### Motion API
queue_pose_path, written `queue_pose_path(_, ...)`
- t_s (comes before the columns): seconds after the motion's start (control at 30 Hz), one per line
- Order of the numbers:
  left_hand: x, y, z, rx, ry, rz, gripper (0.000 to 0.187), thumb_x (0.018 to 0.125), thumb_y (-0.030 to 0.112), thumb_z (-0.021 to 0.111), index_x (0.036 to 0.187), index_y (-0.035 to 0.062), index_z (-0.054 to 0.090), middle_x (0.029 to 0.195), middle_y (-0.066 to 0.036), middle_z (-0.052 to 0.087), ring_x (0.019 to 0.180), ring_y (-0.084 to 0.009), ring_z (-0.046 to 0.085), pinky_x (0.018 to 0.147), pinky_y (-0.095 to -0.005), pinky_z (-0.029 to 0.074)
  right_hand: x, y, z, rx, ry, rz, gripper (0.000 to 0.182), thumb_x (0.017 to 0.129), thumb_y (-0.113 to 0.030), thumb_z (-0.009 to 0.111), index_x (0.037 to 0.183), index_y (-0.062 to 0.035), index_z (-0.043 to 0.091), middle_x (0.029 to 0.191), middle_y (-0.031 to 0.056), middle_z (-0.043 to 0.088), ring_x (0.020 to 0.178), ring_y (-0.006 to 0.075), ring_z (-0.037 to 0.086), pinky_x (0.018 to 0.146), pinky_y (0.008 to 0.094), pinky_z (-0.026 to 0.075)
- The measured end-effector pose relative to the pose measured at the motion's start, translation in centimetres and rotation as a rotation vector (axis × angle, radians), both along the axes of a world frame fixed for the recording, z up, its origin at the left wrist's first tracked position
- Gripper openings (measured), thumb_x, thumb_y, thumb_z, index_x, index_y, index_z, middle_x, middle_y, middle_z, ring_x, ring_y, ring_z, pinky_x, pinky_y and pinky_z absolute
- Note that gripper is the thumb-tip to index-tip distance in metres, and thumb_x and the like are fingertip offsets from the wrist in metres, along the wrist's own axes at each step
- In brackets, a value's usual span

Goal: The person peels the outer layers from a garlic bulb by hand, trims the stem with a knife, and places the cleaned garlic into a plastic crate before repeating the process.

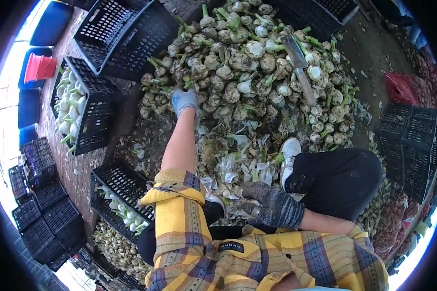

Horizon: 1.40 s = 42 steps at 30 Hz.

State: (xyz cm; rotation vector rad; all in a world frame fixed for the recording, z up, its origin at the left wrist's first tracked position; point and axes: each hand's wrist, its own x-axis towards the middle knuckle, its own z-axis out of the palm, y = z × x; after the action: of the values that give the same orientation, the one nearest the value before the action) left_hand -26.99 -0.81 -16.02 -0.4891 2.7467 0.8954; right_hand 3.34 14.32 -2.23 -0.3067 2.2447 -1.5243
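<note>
A wide heap of dirt-covered garlic bulbs [240,59] with cut green stems lies in front of me. My left hand [184,101], in a pale glove, reaches to the heap's near left side, its fingers closed round a garlic bulb that they mostly hide. Close to my lap is my right hand [277,203] in a dark grey striped glove, its fingers curled; I cannot tell what is in them. A cleaver [300,70] with a broad blade and wooden handle rests on top of the heap. Peeled skins [233,165] cover the ground between my feet.
On the left, a black crate [97,116] holds cleaned white bulbs; another crate [119,177] beside my leg has some too. A larger black crate [136,43] stands behind. Stacked crates [408,145] line the right, near a red bag [400,87]. A red bucket [40,68] is far left.
</note>
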Motion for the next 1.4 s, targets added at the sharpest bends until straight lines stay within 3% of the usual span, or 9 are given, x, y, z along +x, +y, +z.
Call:
queue_pose_path(0.17, -0.5, -0.9, 0.1, -0.043, 0.037, -0.138, 0.042, 0.076, 0.035, 0.062, 0.105, 0.0048, 0.059, 0.101, -0.019, 0.062, 0.096, -0.0348, 0.059, 0.079, -0.0394, 0.046, -0.4, 0.0, 0.2, 0.004, 0.032, -0.047, 0.038, 0.081, -0.023, 0.057, 0.112, -0.0021, 0.057, 0.116, 0.0201, 0.054, 0.108, 0.0338, 0.052, 0.092, 0.0396, 0.042)
queue_pose_path(0.37, 4.2, -0.1, 10.1, -0.241, -0.017, -0.498, 0.041, 0.077, 0.04, 0.061, 0.102, 0.0071, 0.06, 0.097, -0.017, 0.063, 0.092, -0.0326, 0.06, 0.078, -0.0395, 0.046, -0.9, 1.0, 0.9, 0.013, 0.021, -0.12, 0.025, 0.083, -0.026, 0.055, 0.104, -0.0158, 0.065, 0.111, 0.0146, 0.058, 0.104, 0.0308, 0.054, 0.087, 0.0374, 0.045)
queue_pose_path(0.67, 16.7, 1.6, 20.1, -0.294, -0.117, -0.906, 0.045, 0.078, 0.049, 0.057, 0.092, 0.0064, 0.062, 0.089, -0.017, 0.064, 0.087, -0.0326, 0.06, 0.076, -0.0387, 0.045, -1.0, 0.8, -0.8, 0.55, 0.409, -0.402, 0.059, 0.076, -0.035, 0.06, 0.125, -0.0059, 0.045, 0.107, 0.0225, 0.056, 0.093, 0.0356, 0.057, 0.081, 0.0433, 0.046)
queue_pose_path(0.9, 22.9, 2.7, 23.5, -0.173, -0.116, -0.852, 0.043, 0.076, 0.048, 0.059, 0.085, 0.0058, 0.064, 0.075, -0.014, 0.063, 0.077, -0.0308, 0.061, 0.071, -0.037, 0.046, -0.8, 0.8, 0.7, 0.5, 0.289, -0.229, 0.031, 0.074, -0.033, 0.063, 0.087, -0.0055, 0.064, 0.089, 0.0196, 0.062, 0.082, 0.0343, 0.06, 0.071, 0.0432, 0.048)
queue_pose_path(0.97, 23.8, 2.0, 23.5, 0.112, -0.105, -0.709, 0.039, 0.078, 0.041, 0.061, 0.097, 0.0063, 0.062, 0.085, -0.015, 0.062, 0.085, -0.0313, 0.06, 0.076, -0.035, 0.046, -0.6, 0.8, -0.6, 0.306, 0.223, -0.288, 0.033, 0.075, -0.034, 0.063, 0.09, -0.0051, 0.063, 0.084, 0.0202, 0.062, 0.079, 0.0348, 0.06, 0.07, 0.0421, 0.048)
queue_pose_path(1.07, 25.5, 0.1, 19.7, 0.188, 0.529, -0.7, 0.052, 0.082, 0.042, 0.061, 0.115, 0.0025, 0.054, 0.108, -0.016, 0.057, 0.093, -0.0185, 0.056, 0.083, -0.0296, 0.043, -1.1, 1.1, -0.3, 0.007, -0.031, -0.31, 0.034, 0.082, -0.034, 0.057, 0.093, -0.0015, 0.061, 0.079, 0.019, 0.062, 0.076, 0.0313, 0.061, 0.068, 0.0388, 0.049)
queue_pose_path(1.1, 26.6, 0.0, 19.4, 0.301, 0.279, -0.596, 0.057, 0.085, 0.041, 0.057, 0.126, 0.003, 0.044, 0.124, -0.012, 0.046, 0.106, -0.0165, 0.049, 0.092, -0.0285, 0.038, -1.1, 1.3, 0.3, -0.124, -0.128, -0.308, 0.033, 0.084, -0.032, 0.054, 0.093, -0.0011, 0.061, 0.079, 0.0185, 0.063, 0.076, 0.0301, 0.062, 0.068, 0.0382, 0.049)
queue_pose_path(1.23, 28.1, 0.1, 17.0, 0.882, 0.097, -0.324, 0.058, 0.088, 0.036, 0.057, 0.13, 0.0024, 0.035, 0.122, -0.009, 0.046, 0.108, -0.0148, 0.047, 0.091, -0.0268, 0.039, -0.8, 1.2, -1.2, -0.396, -0.165, -0.229, 0.03, 0.089, -0.026, 0.047, 0.094, 0.0001, 0.061, 0.081, 0.0181, 0.063, 0.076, 0.0272, 0.062, 0.069, 0.0366, 0.049)
queue_pose_path(1.4, 27.3, -0.8, 14.1, 0.902, 0.322, -0.337, 0.053, 0.089, 0.03, 0.057, 0.128, 0.0001, 0.038, 0.121, -0.009, 0.047, 0.106, -0.0146, 0.049, 0.094, -0.0252, 0.038, -1.3, 0.8, -1.2, -0.108, -0.032, -0.224, 0.03, 0.087, -0.026, 0.049, 0.095, -0.0003, 0.062, 0.082, 0.018, 0.063, 0.076, 0.0297, 0.062, 0.07, 0.0347, 0.049)
